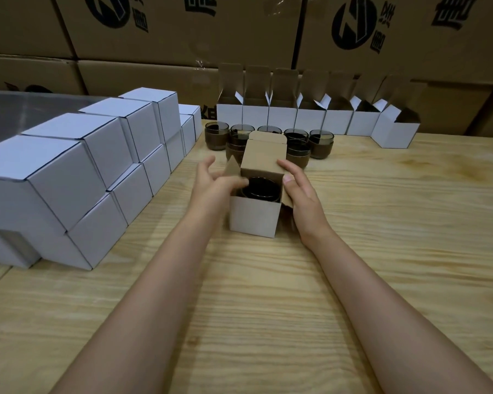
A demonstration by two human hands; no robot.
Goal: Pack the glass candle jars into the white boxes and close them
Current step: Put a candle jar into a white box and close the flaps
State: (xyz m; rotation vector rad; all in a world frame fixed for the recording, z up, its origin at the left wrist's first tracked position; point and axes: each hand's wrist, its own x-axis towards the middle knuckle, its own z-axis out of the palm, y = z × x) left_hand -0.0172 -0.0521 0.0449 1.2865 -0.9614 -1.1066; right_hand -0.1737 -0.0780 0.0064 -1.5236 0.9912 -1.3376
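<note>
Fingers [208, 169] of the left hand [214, 184] are spread apart and loose, their tips at the box's left flap [232, 167], gripping nothing. Between the hands the white box [255, 218] stands on the table [268, 294], its lid [264, 160] tilted up and a dark jar [264, 189] sitting inside. On the right hand [300, 199], the fingers lie nearly straight and together against the lid's right edge, thumb just below it, palm over the right flap [287, 199]. Far left, closed boxes [69, 166] are stacked two high. Behind the box more jars [320, 143] cluster, some stacked. Behind them a row of open boxes [310, 118] runs rightward in front of brown cartons [182, 29].
</note>
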